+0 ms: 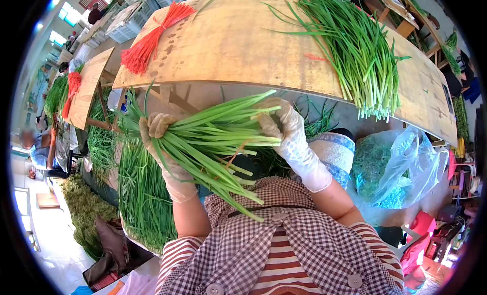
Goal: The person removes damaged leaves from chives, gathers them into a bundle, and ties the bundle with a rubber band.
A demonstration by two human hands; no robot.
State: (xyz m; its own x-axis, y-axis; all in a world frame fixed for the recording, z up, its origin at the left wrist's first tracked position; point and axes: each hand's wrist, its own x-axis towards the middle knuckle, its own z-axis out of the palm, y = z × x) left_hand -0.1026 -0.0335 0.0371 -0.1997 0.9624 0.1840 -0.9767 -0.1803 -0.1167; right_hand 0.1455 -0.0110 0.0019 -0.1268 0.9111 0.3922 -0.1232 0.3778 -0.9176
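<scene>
My left hand [161, 137], in a dirty pale glove, is wrapped round a loose bunch of green garlic chives [213, 135] in front of my chest. The leaves fan out on the left and the pale cut stem ends point right, some drooping lower. My right hand [288, 126], gloved too, is pinched at the upper stem ends, its fingertips on a few of them. A thin brownish strand [237, 152] hangs among the lower stems. Beyond my hands, a large pile of chives [355, 56] lies on the wooden table [238, 41].
A bundle of red ties [154, 38] lies on the table's left part, and one red tie [315, 57] near the pile. More chives [144, 193] are heaped at my left. A clear plastic bag [406, 163] with green scraps stands at right. Another person [43, 148] sits far left.
</scene>
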